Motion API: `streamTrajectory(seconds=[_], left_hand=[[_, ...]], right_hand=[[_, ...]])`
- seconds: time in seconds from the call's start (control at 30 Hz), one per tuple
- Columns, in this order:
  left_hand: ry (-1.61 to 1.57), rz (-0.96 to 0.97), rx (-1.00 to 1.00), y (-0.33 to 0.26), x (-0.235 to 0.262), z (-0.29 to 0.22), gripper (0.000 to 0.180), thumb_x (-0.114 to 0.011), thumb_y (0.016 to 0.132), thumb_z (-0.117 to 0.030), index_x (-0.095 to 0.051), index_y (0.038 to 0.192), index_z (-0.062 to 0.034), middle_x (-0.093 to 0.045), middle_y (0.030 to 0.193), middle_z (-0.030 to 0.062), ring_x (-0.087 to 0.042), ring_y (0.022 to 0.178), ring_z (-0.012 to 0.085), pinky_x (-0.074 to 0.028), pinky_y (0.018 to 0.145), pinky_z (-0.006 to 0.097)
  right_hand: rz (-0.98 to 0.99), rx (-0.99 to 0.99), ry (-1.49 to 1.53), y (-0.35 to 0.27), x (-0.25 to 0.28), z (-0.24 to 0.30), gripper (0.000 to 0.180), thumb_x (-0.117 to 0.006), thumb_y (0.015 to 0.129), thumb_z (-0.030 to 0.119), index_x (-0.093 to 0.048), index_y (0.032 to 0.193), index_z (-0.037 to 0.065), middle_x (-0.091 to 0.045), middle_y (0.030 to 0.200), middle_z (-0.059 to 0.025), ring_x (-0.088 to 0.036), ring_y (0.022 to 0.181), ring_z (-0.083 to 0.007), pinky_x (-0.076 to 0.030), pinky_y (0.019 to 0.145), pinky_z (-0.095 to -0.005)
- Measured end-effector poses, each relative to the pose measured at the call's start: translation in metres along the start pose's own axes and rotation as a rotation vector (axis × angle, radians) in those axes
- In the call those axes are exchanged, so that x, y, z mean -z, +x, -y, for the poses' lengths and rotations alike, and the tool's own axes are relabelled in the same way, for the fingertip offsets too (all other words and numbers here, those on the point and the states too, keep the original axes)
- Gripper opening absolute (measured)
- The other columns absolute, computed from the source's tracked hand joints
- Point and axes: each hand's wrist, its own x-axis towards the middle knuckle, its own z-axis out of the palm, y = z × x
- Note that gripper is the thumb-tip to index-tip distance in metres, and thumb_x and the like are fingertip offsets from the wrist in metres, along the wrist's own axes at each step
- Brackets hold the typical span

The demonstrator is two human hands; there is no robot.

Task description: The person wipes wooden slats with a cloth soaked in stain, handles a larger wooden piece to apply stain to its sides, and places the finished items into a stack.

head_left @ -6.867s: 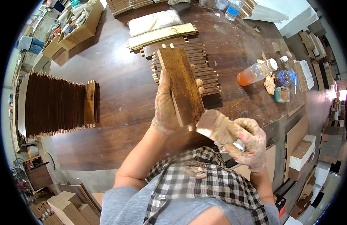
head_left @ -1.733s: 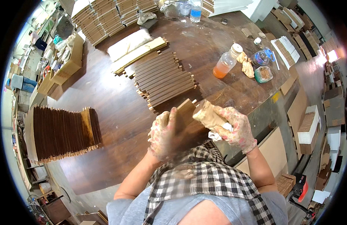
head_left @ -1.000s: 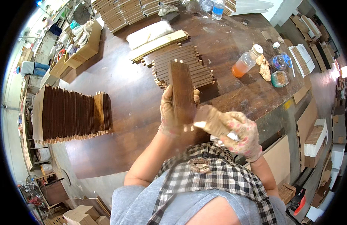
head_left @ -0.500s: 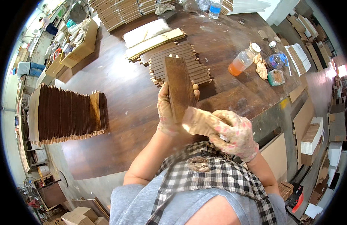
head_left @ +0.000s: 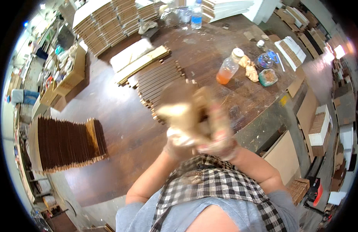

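My gloved left hand grips a dark brown wooden board in front of my chest. A tan rag, bunched in my gloved right hand, lies across the board's face. Both hands, the board and the rag are smeared by motion, so the finger detail is lost. Beyond the board, a row of dark wooden slats with pale pegged ends lies on the brown table.
A tall row of dark boards stands at the left. A bottle of orange liquid, crumpled tan paper and a blue-capped jar stand at right. A cardboard box of odds and ends is far left; a person is beyond.
My right hand with the rag has moved left and up along the board, closer to my left hand. The view has shifted, so the table things appear farther left.
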Motion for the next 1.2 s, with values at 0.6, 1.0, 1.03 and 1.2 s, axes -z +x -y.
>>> streamTrajectory(seconds=[0.6, 1.0, 1.03, 1.2], left_hand=[[-1.669, 0.177, 0.592, -0.022, 0.014, 0.063, 0.059, -0.046, 0.106, -0.050, -0.048, 0.145, -0.0056, -0.058, 0.139, 0.0161, -0.063, 0.119, 0.0296, -0.053, 0.102, 0.044], [-1.384, -0.204, 0.438, -0.008, 0.044, 0.048, 0.054, -0.053, 0.102, -0.052, -0.053, 0.138, -0.0105, -0.065, 0.117, 0.0109, -0.070, 0.097, 0.0239, -0.063, 0.080, 0.040], [-1.470, -0.204, 0.443, -0.006, 0.041, 0.045, 0.063, -0.051, 0.100, -0.059, -0.051, 0.139, -0.0097, -0.065, 0.116, 0.0126, -0.070, 0.096, 0.0249, -0.063, 0.078, 0.039], [-1.496, -0.275, 0.468, -0.003, 0.036, 0.028, 0.087, -0.047, 0.093, -0.076, -0.044, 0.146, -0.0059, -0.064, 0.114, 0.0179, -0.069, 0.096, 0.0291, -0.062, 0.075, 0.042]], right_hand=[[0.025, 0.175, -0.264, 0.006, -0.027, -0.057, 0.077, -0.072, 0.092, 0.030, -0.036, 0.154, 0.004, -0.056, 0.128, -0.0217, -0.068, 0.099, -0.0307, -0.059, 0.084, -0.0430], [-0.085, -0.525, 0.271, -0.044, 0.051, -0.035, 0.066, -0.075, 0.090, 0.016, -0.046, 0.148, 0.000, -0.057, 0.137, -0.0150, -0.060, 0.123, -0.0268, -0.052, 0.101, -0.0384], [0.045, -0.466, 0.156, -0.048, 0.056, -0.036, 0.066, -0.077, 0.088, 0.017, -0.050, 0.145, 0.000, -0.060, 0.133, -0.0161, -0.062, 0.121, -0.0281, -0.052, 0.100, -0.0383], [0.350, -0.287, -0.109, -0.038, 0.053, -0.014, 0.065, -0.086, 0.075, 0.021, -0.062, 0.133, 0.006, -0.066, 0.118, -0.0167, -0.070, 0.102, -0.0331, -0.059, 0.086, -0.0387]])
